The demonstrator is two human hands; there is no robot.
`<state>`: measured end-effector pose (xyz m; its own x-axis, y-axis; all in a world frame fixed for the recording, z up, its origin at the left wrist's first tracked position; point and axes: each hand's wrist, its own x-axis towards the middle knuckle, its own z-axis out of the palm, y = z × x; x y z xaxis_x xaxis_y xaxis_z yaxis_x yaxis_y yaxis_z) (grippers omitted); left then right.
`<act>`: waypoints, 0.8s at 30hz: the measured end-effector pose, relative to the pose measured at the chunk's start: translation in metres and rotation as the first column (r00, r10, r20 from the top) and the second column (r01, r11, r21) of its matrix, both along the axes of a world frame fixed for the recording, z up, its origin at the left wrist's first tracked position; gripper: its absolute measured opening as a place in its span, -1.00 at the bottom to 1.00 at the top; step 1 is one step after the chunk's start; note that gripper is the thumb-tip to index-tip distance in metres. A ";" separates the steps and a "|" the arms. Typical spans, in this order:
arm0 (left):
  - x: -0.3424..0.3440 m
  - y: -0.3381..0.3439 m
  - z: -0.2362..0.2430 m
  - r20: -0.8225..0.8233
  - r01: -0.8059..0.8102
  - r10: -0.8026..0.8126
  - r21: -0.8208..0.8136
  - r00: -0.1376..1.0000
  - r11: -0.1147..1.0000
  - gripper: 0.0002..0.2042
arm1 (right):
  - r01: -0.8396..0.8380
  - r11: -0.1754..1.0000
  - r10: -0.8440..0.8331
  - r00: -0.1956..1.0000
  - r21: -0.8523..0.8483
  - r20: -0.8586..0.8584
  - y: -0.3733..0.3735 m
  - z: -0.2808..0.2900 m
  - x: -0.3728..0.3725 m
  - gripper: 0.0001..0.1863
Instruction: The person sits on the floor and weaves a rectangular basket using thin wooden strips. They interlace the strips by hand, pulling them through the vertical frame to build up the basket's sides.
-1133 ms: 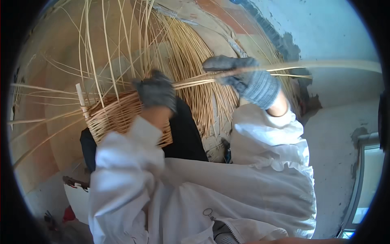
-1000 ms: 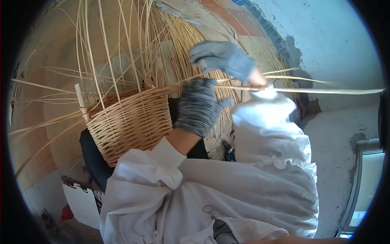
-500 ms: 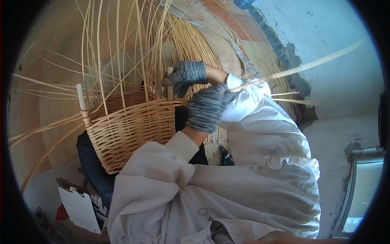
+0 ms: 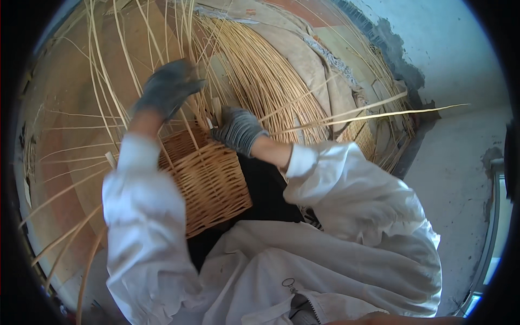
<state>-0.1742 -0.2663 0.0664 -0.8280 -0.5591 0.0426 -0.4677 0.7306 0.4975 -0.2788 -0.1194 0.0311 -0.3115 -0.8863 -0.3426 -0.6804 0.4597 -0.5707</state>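
Note:
A half-woven wicker basket [image 4: 214, 181] rests on my lap, with several thin upright stakes [image 4: 108, 70] fanning out of its rim. My left hand [image 4: 167, 88], in a grey glove, is raised among the stakes above the basket's far-left side; it is motion-blurred, so its grip is unclear. My right hand [image 4: 238, 130], also in a grey glove, presses on the basket's far rim with its fingers curled. A long pale willow rod [image 4: 374, 115] runs from it out to the right. Both my sleeves are white.
A thick bundle of willow rods [image 4: 271, 81] lies on a cloth-covered surface behind the basket. Loose rods spread over the reddish floor [image 4: 59, 162] at left. A grey concrete wall and floor [image 4: 455, 179] are at right, with a framed panel at the far right edge.
My left hand has swung from the basket's right side up to the left among the stakes. The right hand dropped onto the rim. The basket has turned and tilted.

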 end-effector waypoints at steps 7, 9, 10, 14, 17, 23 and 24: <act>-0.068 0.027 -0.015 -0.453 -0.061 -0.027 -0.178 0.891 0.982 -0.66 | 0.186 0.981 -0.190 0.980 -0.063 -0.066 -0.016 -0.034 -0.004 -0.69; 0.006 0.098 -0.006 -0.563 -0.162 0.053 -0.145 0.824 0.976 -0.71 | 0.039 0.998 -0.048 0.971 -0.041 -0.233 -0.004 -0.034 -0.021 -0.66; 0.044 0.137 -0.024 -0.518 -0.173 0.103 -0.088 0.849 0.981 -0.73 | -0.046 0.999 0.045 0.992 -0.001 -0.119 0.005 -0.037 -0.035 -0.63; 0.154 0.177 -0.065 -0.746 -0.714 0.530 0.106 0.402 0.692 -0.76 | -0.076 0.978 0.099 0.989 -0.195 0.110 0.011 -0.018 -0.044 -0.64; 0.176 0.154 -0.084 -0.601 -0.565 0.726 0.489 0.334 0.664 -0.71 | -0.039 0.795 -0.186 0.934 -0.606 -0.305 0.025 0.003 -0.013 -0.68; 0.218 0.099 -0.178 -0.570 -0.589 0.681 0.378 0.459 0.714 -0.65 | -0.470 0.404 0.395 0.863 -0.785 -0.314 0.026 0.076 0.216 -0.71; 0.228 0.083 -0.200 -0.489 -0.664 0.669 0.219 0.560 0.715 -0.65 | -0.536 0.455 0.466 0.824 -0.711 -0.323 0.018 0.084 0.244 -0.75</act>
<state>0.0542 -0.1837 -0.1334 -0.0712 -0.9453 0.3183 -0.4999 0.3100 0.8087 -0.0348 -0.1012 0.1150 0.2819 -0.8088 0.5161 -0.7018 -0.5407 -0.4639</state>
